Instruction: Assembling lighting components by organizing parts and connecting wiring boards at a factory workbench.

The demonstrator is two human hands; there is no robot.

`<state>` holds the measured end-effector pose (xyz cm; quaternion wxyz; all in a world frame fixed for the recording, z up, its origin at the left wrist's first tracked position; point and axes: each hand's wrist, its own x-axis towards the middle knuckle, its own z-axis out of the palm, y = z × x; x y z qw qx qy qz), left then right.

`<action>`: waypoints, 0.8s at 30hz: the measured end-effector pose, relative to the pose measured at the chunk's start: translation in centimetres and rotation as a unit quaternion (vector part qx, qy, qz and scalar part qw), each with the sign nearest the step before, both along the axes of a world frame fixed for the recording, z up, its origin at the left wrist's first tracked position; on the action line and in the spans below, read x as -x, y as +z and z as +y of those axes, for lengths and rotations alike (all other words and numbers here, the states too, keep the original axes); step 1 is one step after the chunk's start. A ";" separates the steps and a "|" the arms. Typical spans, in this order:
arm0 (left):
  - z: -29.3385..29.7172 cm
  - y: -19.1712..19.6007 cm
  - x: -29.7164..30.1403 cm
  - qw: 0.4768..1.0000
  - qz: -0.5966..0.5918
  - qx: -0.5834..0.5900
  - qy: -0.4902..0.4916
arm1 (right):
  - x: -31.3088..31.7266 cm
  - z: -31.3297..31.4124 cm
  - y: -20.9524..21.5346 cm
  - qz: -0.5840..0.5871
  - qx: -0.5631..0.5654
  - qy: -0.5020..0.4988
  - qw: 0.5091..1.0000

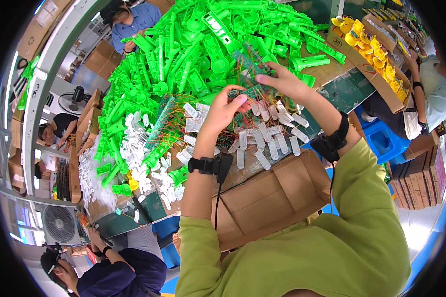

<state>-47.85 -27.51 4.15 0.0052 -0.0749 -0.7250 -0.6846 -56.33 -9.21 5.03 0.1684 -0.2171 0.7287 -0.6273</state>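
- Holding a green circuit board (252, 92) above the middle of the table (352, 93), with the left hand (225, 110); pinching its left end between thumb and curled fingers.
- Reaching in with the right hand (285, 83), just beside the board's right end; keeping thumb and fingers partly apart, too blurred and overlapped to tell whether gripping anything.
- Just beyond both, near blurred circuit boards (247, 62), hard to make out singly.
- Below the hands, toward the table's near edge: white tabs (258, 138) overlapping one another, threaded through with red and yellow wires (181, 121), cluttering the space under the board.
- Left of these: a row of green boards (161, 121), caught among the wires.
- Over the table's far side: a high heap of green plastic shells (218, 54), crowding close to both hands and spilling toward the left end.
- Toward the near left corner: small white parts (135, 148), next to a yellow piece (133, 182).
- Against the near edge: an open cardboard box (272, 195), standing between torso and table.
- By the right end: a long carton of yellow parts (374, 52), above a blue stool (384, 141).
- Off the near left corner: a co-worker in dark blue (119, 274).
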 end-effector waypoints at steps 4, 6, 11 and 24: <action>0.7 0.2 1.3 0.990 -0.008 0.135 0.051 | -0.2 -0.8 -1.0 0.118 -0.067 0.006 0.991; 1.2 0.0 1.6 0.978 0.001 0.188 0.094 | -0.6 -2.0 -1.2 0.164 -0.120 -0.021 0.979; 1.3 0.5 1.4 0.862 0.060 0.454 0.217 | -1.2 -2.7 -0.7 0.174 -0.190 -0.060 0.964; 1.7 -2.6 -5.4 0.761 0.154 0.606 0.173 | -0.9 0.1 -2.0 0.242 -0.091 0.055 0.965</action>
